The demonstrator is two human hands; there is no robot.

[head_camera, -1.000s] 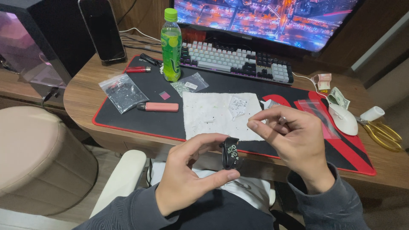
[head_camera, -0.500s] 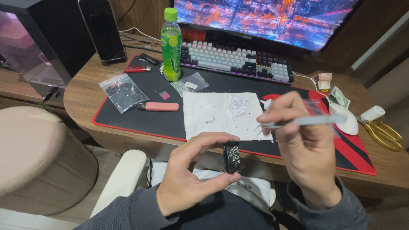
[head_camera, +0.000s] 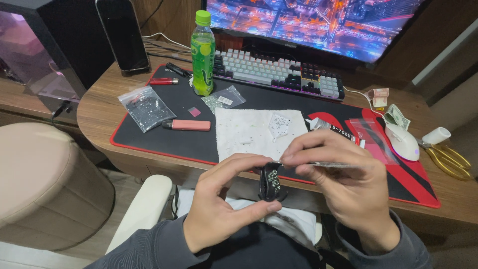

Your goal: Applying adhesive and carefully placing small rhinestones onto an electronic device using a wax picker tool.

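My left hand (head_camera: 221, 206) pinches a small black oval object (head_camera: 270, 182) studded with tiny stones, holding it upright in front of my lap. Beside it, my right hand (head_camera: 343, 179) grips a thin pen-like tool (head_camera: 331, 164) and touches its tip to the top of the black object. Both hands hover just before the desk's front edge. A white cloth (head_camera: 256, 132) with a few loose stones lies on the black-and-red desk mat (head_camera: 164, 139) right behind them.
On the mat lie a pink lighter-shaped stick (head_camera: 187, 125), two small plastic bags (head_camera: 145, 107) of stones, a green bottle (head_camera: 202, 54) and a keyboard (head_camera: 279, 77). A white mouse (head_camera: 403, 142) and gold scissors (head_camera: 450, 159) sit at right. A beige stool (head_camera: 45, 184) stands left.
My right hand has lowered and swung the thin tool leftward until its tip touches the black object. My left hand has kept the object nearly still.
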